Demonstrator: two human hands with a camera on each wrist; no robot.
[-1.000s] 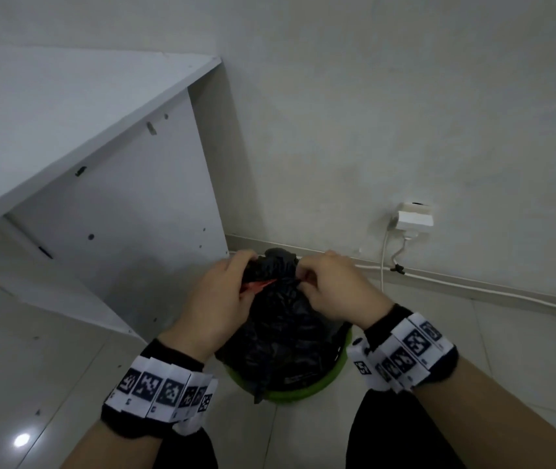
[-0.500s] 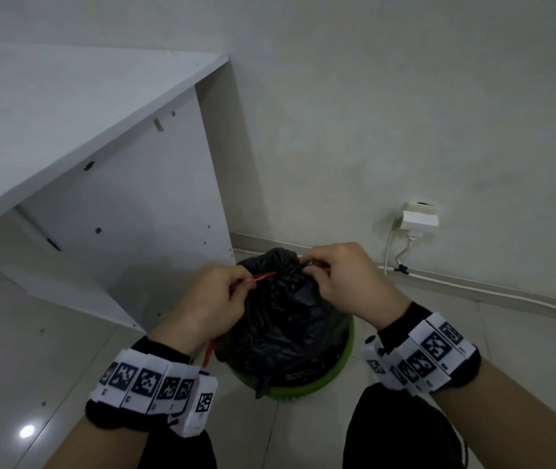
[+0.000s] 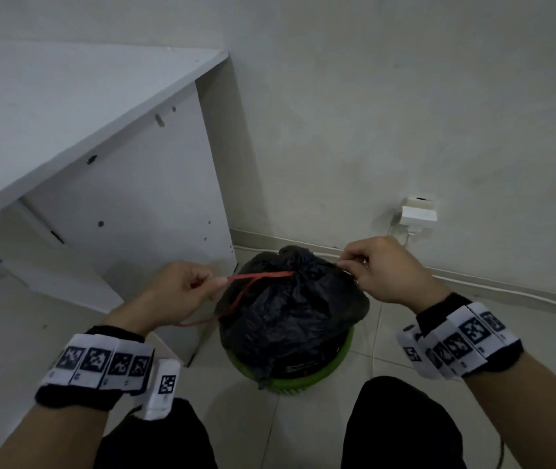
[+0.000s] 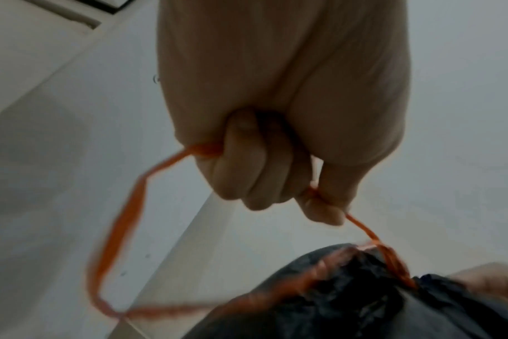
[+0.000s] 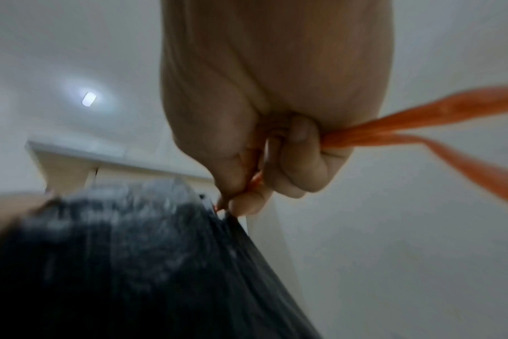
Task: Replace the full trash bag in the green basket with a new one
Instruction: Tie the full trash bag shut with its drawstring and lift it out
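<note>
A full black trash bag [image 3: 290, 309] bulges out of the green basket [image 3: 337, 363] on the floor by the wall. Its neck is gathered by a red drawstring [image 3: 259, 275]. My left hand [image 3: 188, 286] pinches one end of the drawstring [image 4: 360, 227] to the left of the bag [image 4: 363, 305], and a loop hangs below the fist. My right hand [image 3: 371, 265] pinches the other end of the drawstring [image 5: 421, 119] at the bag's [image 5: 125, 263] upper right, with the loose strands trailing from the fist.
A white desk [image 3: 66, 106] with a side panel [image 3: 154, 204] stands just left of the basket. A white plug and cable [image 3: 417, 214] sit on the wall behind it. My knees [image 3: 402, 424] are close in front of the basket, on a tiled floor.
Both hands have drawn apart from the bag's neck, left hand leftward and right hand rightward. The red drawstring now stretches taut and the neck is cinched tighter.
</note>
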